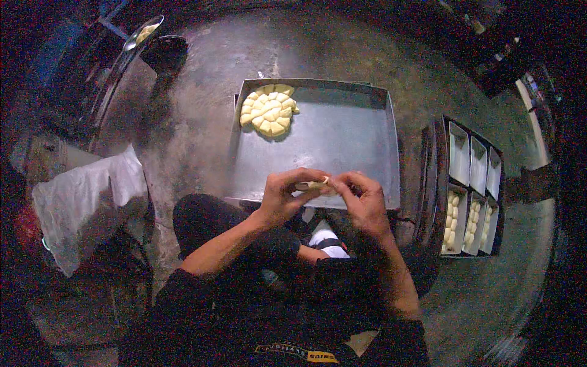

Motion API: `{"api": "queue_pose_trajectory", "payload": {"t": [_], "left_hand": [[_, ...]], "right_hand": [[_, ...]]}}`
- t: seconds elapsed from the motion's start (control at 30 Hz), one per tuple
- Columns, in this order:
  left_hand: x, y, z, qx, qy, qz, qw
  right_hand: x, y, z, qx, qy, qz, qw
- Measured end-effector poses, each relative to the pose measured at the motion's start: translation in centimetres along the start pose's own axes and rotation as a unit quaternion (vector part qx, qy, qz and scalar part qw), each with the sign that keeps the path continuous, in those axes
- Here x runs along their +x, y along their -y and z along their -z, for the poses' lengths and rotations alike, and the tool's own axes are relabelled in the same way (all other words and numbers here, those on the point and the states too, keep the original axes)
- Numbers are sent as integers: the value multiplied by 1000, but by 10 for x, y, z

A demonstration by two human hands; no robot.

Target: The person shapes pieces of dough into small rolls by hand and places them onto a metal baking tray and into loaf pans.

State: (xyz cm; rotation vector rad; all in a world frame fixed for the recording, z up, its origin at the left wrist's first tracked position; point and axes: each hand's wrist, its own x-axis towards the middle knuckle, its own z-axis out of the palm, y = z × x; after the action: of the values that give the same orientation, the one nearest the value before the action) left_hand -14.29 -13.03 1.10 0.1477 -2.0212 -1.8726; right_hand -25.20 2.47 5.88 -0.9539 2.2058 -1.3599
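Observation:
Over the near edge of a large metal tray (330,140), my two hands meet around a small piece of pale dough (310,185). My left hand (285,192) has it between the thumb and curled fingers. The fingertips of my right hand (361,194) pinch its right end. At the tray's far left corner sits a cluster of pale yellow dough pieces (269,110), pressed close together.
On the right stands a dark rack of white rectangular moulds (458,153); the nearer ones hold rows of dough pieces (472,219). A translucent plastic sheet (98,196) drapes over something at the left. A shiny pan (143,33) with yellow contents is at the far left.

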Motion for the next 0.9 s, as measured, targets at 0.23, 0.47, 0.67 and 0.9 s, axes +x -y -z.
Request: {"api": "queue_pose_trajectory", "payload": {"t": [0.23, 0.47, 0.67, 0.9], "left_hand": [[9, -6, 1, -184, -57, 166, 967], [5, -3, 19, -278, 90, 311, 904], [0, -7, 32, -267, 134, 270, 915], [-2, 25, 34, -116, 118, 164, 972]], "right_hand": [[3, 1, -4, -92, -60, 263, 959], [-1, 21, -2, -27, 57, 62, 996], [5, 25, -15, 18, 136, 19, 990], [14, 8, -30, -166, 92, 82, 978]]}}
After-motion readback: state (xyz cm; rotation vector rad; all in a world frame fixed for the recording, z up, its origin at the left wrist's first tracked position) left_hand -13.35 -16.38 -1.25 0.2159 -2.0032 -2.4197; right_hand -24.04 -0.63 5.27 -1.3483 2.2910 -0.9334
